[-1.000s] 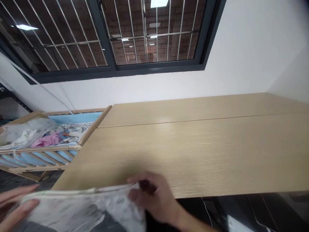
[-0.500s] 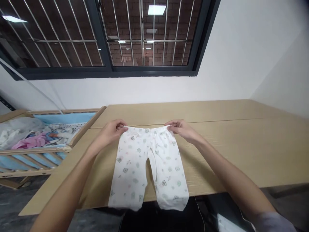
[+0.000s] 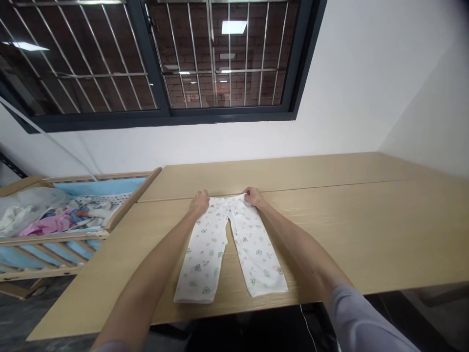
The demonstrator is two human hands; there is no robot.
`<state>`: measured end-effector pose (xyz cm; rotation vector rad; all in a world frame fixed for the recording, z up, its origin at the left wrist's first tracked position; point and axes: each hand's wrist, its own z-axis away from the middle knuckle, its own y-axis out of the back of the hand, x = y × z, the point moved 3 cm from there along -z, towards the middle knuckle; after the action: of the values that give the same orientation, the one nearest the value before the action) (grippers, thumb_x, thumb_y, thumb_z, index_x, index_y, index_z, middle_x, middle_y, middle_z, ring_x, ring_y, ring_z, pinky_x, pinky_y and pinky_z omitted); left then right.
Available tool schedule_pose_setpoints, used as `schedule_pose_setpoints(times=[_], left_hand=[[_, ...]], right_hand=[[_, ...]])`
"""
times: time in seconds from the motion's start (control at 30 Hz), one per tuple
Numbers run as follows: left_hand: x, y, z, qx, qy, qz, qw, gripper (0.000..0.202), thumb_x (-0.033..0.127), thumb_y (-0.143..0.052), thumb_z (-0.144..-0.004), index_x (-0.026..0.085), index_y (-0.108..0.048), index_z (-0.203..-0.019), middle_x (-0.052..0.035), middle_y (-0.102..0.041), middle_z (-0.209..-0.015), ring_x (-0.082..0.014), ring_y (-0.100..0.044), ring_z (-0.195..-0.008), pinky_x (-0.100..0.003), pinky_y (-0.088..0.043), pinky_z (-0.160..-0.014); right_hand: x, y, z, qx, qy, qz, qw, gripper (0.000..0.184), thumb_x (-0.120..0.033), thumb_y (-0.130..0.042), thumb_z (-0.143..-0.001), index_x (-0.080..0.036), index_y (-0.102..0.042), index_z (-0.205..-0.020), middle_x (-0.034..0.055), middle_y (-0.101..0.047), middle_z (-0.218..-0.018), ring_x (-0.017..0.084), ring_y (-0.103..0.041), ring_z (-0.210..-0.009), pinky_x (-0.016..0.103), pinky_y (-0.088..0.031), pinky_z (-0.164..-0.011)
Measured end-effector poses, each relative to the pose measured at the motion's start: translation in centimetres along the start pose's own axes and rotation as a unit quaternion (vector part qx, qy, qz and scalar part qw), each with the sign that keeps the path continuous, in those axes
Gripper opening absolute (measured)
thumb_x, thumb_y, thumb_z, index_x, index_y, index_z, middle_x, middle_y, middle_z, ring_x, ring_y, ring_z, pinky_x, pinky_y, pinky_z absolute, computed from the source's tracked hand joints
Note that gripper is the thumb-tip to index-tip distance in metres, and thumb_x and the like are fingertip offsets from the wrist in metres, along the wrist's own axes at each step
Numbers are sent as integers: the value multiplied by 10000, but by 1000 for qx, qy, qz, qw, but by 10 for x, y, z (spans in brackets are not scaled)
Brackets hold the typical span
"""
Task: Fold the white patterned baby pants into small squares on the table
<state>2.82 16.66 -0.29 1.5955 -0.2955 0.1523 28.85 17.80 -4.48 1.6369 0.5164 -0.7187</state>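
Note:
White baby pants (image 3: 208,249) with a small green and pink print lie spread on the wooden table (image 3: 348,230), waistband away from me and both legs toward me. My left hand (image 3: 200,203) is closed on the left corner of the waistband. At the right corner, my right hand (image 3: 252,196) pinches the waistband between thumb and fingers. Both leg ends rest on the tabletop, short of its front edge.
To the left stands a wooden crib (image 3: 106,230) with light blue lining, holding a pink cloth (image 3: 49,223), other crumpled clothes and a clear plastic bag (image 3: 40,193). A white wall (image 3: 220,142) and a barred window (image 3: 227,63) rise behind the table.
Both hands have moved forward with the pants and come a little closer together. The leg ends, which hung past the table's front edge, now lie flat on it.

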Motion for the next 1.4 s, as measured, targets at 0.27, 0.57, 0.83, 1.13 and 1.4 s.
schedule_pose_setpoints(times=[0.27,0.57,0.83,1.13,1.4], left_hand=[[39,26,47,40,-74,9,996,333,301,-484,-1010,131,-543,-1291,-196,-565,-1344,-303,-542,-1240,-442,-451,-1025],[159,-36,239,-178,-288,30,940,544,593,-431,-940,136,-721,-888,-164,-726,-817,-334,-698,-763,-466,-514,-705],[175,-61,252,-184,-253,47,949,344,350,-464,-893,131,-730,-881,-188,-743,-856,-337,-700,-779,-458,-497,-698],[125,1,270,-195,-145,451,858,363,433,-452,-963,214,-535,-685,-1,-611,-637,-134,-539,-576,-261,-369,-546],[27,18,294,-67,7,404,912,467,536,-446,-933,219,-472,-590,18,-497,-545,-137,-473,-545,-260,-334,-540]], right_hand=[[7,2,-10,-18,-2,62,998,317,-168,-640,-796,-202,-714,-1102,79,-744,-1073,211,-649,-1055,270,-460,-888],[6,11,-20,-96,-3,77,992,93,-201,-721,-734,-147,-731,-809,71,-744,-819,195,-678,-844,219,-443,-703],[-7,17,-8,-71,0,84,994,216,-138,-701,-712,-121,-689,-927,121,-736,-971,211,-649,-908,233,-436,-706],[-66,43,-8,-105,37,-13,994,149,-157,-713,-746,-120,-698,-891,58,-703,-750,135,-609,-641,207,-454,-565],[-127,-12,-5,-116,58,-10,992,86,-148,-760,-714,-122,-687,-751,76,-698,-686,162,-647,-644,223,-478,-584]])
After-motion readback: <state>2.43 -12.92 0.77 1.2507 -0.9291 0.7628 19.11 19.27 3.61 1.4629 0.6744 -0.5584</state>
